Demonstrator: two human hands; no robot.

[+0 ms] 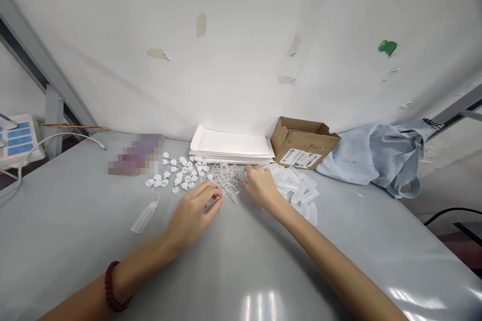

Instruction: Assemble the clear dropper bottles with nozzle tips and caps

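Observation:
My left hand (196, 211), a dark red bead bracelet (113, 286) on its wrist, pinches what looks like a thin white tube at the near edge of a tangled pile of such tubes (225, 176). My right hand (259, 184) has its fingers curled down between that pile and a heap of translucent plastic bottles (297, 185). What its fingertips hold, if anything, is hidden. Left of the tubes lie many small white caps (184, 173). One bottle with a thin curved tube at its top (145, 216) rests apart, left of my left hand.
Behind the tubes lies a stack of white padded envelopes (233, 143), with an open cardboard box (305, 143) beside it. A light blue cloth (361, 155) is bunched at the right. At the back left is a blurred-out flat object (137, 155); a white cable (56, 135) runs over the left edge.

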